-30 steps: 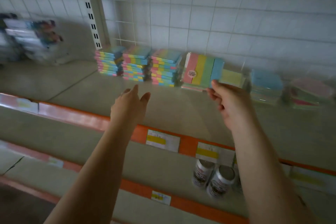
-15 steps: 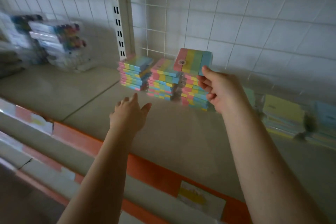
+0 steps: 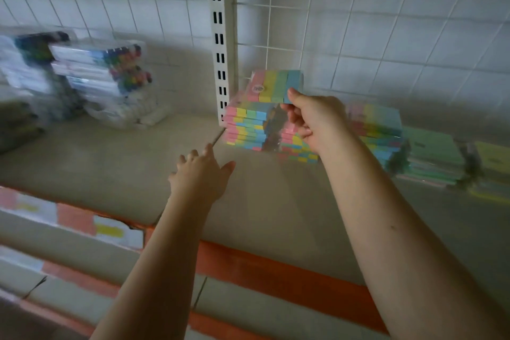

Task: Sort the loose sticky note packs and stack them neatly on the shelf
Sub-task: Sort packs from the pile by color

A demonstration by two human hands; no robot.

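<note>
My right hand pinches a striped sticky note pack by its blue corner, tilted upright above the leftmost stack of striped packs. A second striped stack sits partly behind my hand, and a third stands to its right. My left hand reaches over the shelf with straight fingers and holds nothing, just short of the leftmost stack.
Green note packs and yellow ones lie further right. Bagged marker sets are piled at the back left. A slotted upright post stands behind the stacks. The orange shelf edge carries price labels.
My right hand has carried the striped pack leftward, from over the rightmost striped stack to above the leftmost one. The view has swung left. My left hand stays stretched out.
</note>
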